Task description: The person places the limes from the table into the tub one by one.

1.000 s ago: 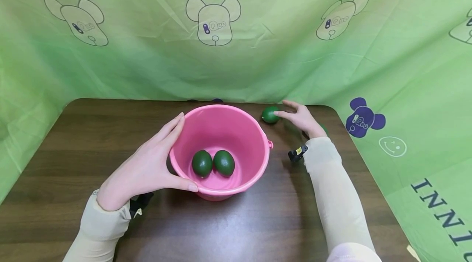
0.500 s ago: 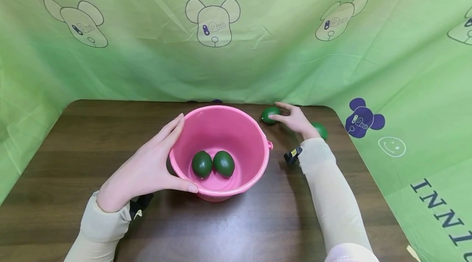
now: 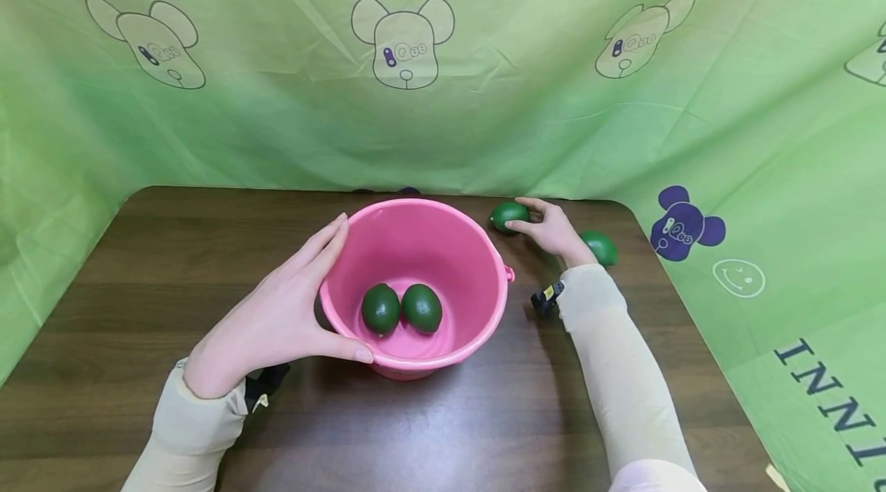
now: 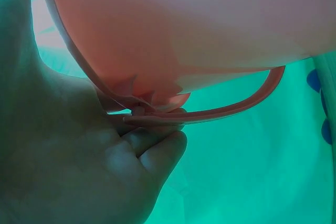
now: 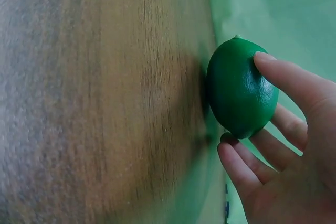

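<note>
A pink bucket (image 3: 425, 242) stands mid-table with two dark green limes (image 3: 381, 309) lying side by side on its bottom. My left hand (image 3: 277, 311) grips the bucket's left side, thumb at the near rim and fingers along the far side. In the left wrist view, fingers lie by the joint of the bucket's handle (image 4: 226, 113). Beyond the bucket to the right, a green lime (image 5: 239, 90) is pinched by my right hand (image 3: 550, 233). The right wrist view has the thumb on one side of it and fingers behind and below.
Another green lime (image 3: 599, 248) lies behind the right wrist, near the right edge of the brown wooden table (image 3: 166, 261). A green printed cloth (image 3: 277, 123) hangs close along the table's back and right sides.
My right hand has moved slightly left and closer, and its thumb and fingers have come together on the lime. The lime behind the wrist shows more. My left hand and the bucket stay put.
</note>
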Motion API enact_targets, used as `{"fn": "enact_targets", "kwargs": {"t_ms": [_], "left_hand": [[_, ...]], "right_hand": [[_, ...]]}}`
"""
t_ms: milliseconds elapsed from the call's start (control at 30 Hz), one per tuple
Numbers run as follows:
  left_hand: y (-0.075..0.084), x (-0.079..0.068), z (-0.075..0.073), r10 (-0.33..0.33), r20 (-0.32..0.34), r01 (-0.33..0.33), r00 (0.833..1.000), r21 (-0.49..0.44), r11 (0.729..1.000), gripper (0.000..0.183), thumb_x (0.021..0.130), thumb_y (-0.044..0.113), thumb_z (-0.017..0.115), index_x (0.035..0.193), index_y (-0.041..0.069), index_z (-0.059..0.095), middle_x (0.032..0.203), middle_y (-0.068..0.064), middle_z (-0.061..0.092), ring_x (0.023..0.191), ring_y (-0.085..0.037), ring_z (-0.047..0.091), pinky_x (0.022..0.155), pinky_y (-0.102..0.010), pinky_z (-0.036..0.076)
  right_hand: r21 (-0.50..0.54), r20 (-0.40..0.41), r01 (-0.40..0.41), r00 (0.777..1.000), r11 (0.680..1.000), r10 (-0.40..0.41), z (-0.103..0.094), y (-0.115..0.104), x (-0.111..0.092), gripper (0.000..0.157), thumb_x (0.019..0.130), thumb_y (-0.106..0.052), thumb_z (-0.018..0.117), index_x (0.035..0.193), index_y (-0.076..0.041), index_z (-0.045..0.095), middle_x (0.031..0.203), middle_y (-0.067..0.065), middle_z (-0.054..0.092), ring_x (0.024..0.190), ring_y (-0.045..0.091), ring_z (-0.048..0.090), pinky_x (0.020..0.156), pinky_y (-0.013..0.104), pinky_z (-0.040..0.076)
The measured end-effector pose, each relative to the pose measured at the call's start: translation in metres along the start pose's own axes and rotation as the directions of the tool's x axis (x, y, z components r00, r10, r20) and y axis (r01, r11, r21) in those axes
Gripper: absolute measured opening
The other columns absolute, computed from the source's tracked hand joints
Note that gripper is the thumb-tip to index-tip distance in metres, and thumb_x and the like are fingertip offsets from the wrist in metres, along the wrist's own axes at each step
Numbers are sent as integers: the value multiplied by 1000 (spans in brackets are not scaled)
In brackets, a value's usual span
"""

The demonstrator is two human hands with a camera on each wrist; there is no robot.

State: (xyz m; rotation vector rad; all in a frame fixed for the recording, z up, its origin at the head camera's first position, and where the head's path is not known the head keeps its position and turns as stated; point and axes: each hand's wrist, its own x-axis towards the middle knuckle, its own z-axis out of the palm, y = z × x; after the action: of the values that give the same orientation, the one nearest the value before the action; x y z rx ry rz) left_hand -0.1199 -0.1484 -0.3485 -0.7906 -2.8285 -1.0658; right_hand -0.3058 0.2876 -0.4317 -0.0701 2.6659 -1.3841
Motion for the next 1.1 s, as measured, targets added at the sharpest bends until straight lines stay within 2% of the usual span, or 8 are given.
{"fn": "enact_targets", "kwargs": {"t_ms": [300, 500, 733, 1100], "left_hand": [[0, 0, 1, -1, -2, 1, 1000, -1, 1000, 142, 57, 82, 80, 165, 23, 9, 168, 17, 2, 150, -18, 20, 110, -48, 39], [0, 0, 1, 5, -6, -5, 1000, -2, 1000, 142, 57, 82, 80, 165, 22, 10, 168, 17, 2, 151, -18, 20, 110, -47, 38], [-1, -1, 1, -5, -9, 5, 1000, -11, 1000, 142, 56, 82, 80, 165, 23, 10, 167, 17, 3, 151, -17, 20, 111, -47, 38], [-2, 0, 2, 2, -15, -2, 1000, -8, 1000, 142, 56, 82, 80, 165, 23, 10, 167, 18, 3, 150, -16, 20, 111, -47, 38]], "right_hand": [[-21, -25, -5, 1000, 1000, 4, 3, 1, 0, 70, 94, -25, 77, 152, -4, 46, 139, 23, 57, 123, 32, 57, 94, 37, 47], [-35, -45, 17, 999, 999, -18, 7, 2, 1, 68, 93, -25, 77, 150, -2, 47, 130, 25, 62, 118, 33, 59, 92, 39, 48], [-66, -71, 42, 996, 997, -47, 11, 4, 3, 68, 91, -25, 80, 147, -1, 49, 130, 25, 62, 117, 33, 59, 93, 39, 47], [-76, -66, 28, 997, 997, -33, 11, -5, 4, 69, 95, -28, 76, 150, -1, 45, 138, 25, 56, 125, 35, 55, 101, 48, 44]]}}
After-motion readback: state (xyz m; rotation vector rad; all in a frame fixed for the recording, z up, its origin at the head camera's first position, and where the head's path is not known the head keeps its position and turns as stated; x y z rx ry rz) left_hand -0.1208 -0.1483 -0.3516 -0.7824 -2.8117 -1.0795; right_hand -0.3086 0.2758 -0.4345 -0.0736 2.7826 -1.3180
